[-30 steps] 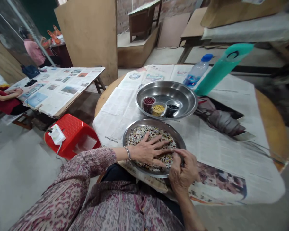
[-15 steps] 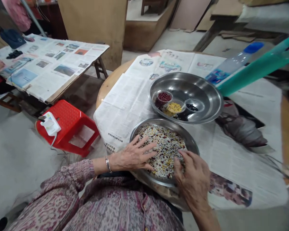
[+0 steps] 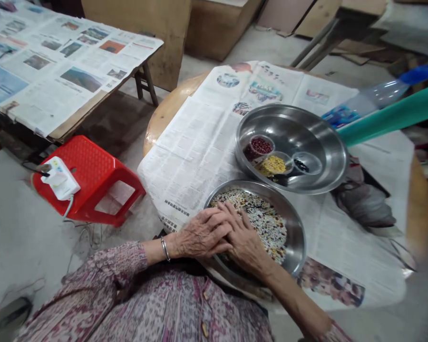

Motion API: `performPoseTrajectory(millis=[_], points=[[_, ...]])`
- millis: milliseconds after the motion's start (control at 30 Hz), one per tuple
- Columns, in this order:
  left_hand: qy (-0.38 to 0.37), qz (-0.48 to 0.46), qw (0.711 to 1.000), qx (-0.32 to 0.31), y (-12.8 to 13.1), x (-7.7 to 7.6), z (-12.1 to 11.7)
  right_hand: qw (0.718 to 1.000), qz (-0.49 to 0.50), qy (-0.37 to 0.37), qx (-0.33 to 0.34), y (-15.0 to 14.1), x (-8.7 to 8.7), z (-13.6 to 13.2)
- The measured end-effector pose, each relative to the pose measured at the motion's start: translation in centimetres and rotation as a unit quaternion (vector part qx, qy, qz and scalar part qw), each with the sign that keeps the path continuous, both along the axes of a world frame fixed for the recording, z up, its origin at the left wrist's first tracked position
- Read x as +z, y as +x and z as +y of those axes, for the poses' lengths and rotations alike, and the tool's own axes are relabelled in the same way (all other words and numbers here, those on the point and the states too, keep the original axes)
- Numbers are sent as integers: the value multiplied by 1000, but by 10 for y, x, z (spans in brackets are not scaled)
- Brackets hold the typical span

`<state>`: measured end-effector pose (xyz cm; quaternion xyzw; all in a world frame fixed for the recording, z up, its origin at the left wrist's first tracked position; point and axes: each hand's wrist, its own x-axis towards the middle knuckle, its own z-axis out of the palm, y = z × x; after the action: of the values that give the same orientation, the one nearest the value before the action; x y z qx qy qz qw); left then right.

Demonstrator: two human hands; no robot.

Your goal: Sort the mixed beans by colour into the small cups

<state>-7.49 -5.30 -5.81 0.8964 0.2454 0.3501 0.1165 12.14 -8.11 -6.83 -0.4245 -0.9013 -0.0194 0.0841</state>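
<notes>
Stainless steel carries the load here: a shallow steel dish (image 3: 295, 237) sits on newspaper (image 3: 189, 161) near the edge of a round wooden worktop (image 3: 166, 114), and mixed beans (image 3: 267, 228) cover most of its floor. The left hand (image 3: 203, 232) and right hand (image 3: 246, 237) lie close together on the beans at the dish's near side, fingers loosely curled and overlapping; neither grip is spread wide or clenched, and I cannot tell whether either has beans inside it. Just beyond stands a larger steel bowl (image 3: 342, 161) holding small cups of red beans (image 3: 262, 146), yellow grains (image 3: 273, 165) and black beans (image 3: 301, 165). Heavy pressure on the near rim could tip the dish, and the loose paper beneath could let it slide, scattering beans toward the floor. A careless knock against the larger bowl could upset those cups and mix their sorted contents. A red plastic stool (image 3: 89, 180) below the worktop could catch any spill.
</notes>
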Motion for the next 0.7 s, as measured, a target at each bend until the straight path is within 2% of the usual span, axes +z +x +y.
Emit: performPoseTrajectory(millis=[100, 167, 233, 333, 400, 467, 500, 567, 633, 700], points=[[2, -4, 1000, -11, -1, 1, 1, 997, -4, -17, 73, 14, 10, -12], [0, 2, 1000, -9, -3, 1, 2, 996, -13, -18, 89, 29, 19, -13], [-5, 16, 1000, -6, -4, 2, 2, 997, -11, -8, 74, 47, 30, -11], [-7, 36, 999, -11, -4, 1, 1, 1000, 22, -11, 5, 72, 47, -7], [-7, 50, 999, -19, -4, 0, 1, 996, 32, -84, -13, 83, 56, -9], [-7, 71, 997, -24, -4, 0, 1, 982, 17, -186, 4, 86, 62, -14], [-7, 82, 996, -24, -3, 0, 1, 974, 4, -227, 16, 85, 63, -17], [-3, 103, 994, -24, -3, 2, 1, 965, -11, -261, 30, 80, 62, -21], [7, 113, 993, -22, -3, 4, 1, 969, 13, -247, 26, 71, 55, -18], [14, 121, 992, -22, -4, 6, 2, 975, 73, -207, -6, 62, 46, -7]])
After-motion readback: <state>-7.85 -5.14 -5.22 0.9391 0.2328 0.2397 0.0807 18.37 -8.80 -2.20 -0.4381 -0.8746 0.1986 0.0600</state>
